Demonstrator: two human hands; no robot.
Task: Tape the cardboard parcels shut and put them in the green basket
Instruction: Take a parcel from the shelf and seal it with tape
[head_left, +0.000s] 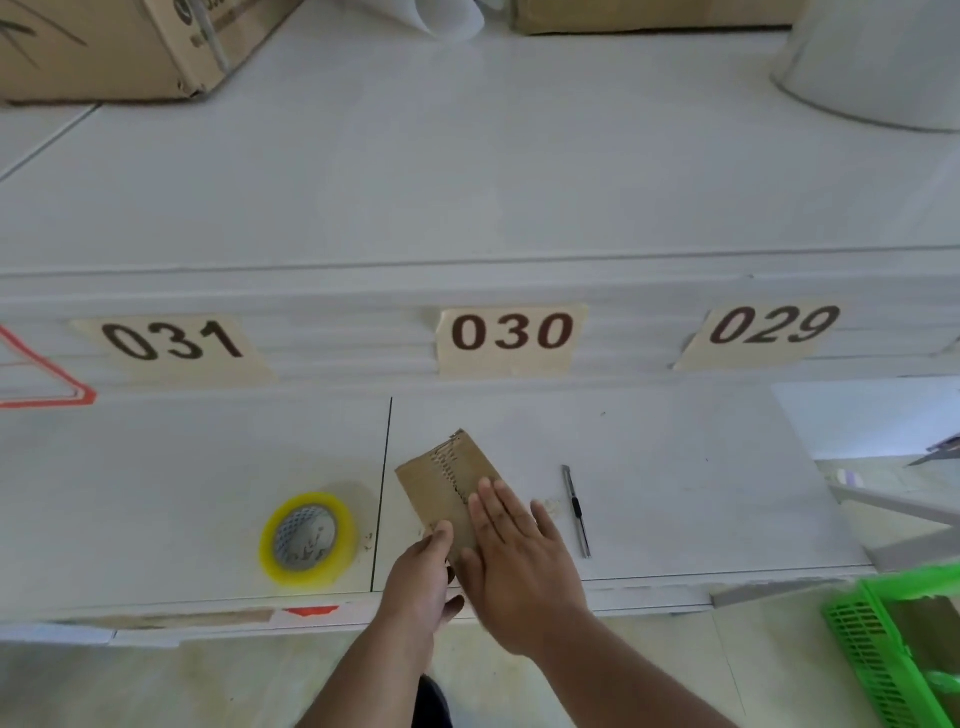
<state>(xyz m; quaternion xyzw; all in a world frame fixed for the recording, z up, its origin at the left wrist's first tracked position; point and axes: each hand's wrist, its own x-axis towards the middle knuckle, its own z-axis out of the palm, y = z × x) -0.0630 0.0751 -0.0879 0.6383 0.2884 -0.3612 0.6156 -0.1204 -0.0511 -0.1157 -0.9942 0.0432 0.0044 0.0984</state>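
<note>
1. Green basket (852, 644), beyond the tabletop's near right corner, holding brown cardboard.
2. Left hand (415, 587), fingers curled on the cardboard parcel's (441, 488) near edge.
3. Right hand (519, 566), fingers straight, pressing flat on the parcel near the tabletop's (675, 467) front edge.
4. Tape roll (309, 538), left of the parcel.
5. Utility knife (576, 512), right of the parcel.
6. Labels 031, 030, 029 (511, 335) along the back ledge.

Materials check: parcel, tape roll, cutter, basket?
Parcel: brown corrugated cardboard, matte; fluting shows at the torn strip.
Tape roll: glossy, yellowish clear plastic film, likely on a printed core.
Cutter: slim, silvery, probably metal, with a dark slider.
Basket: bright green moulded plastic, slotted wall.
</note>
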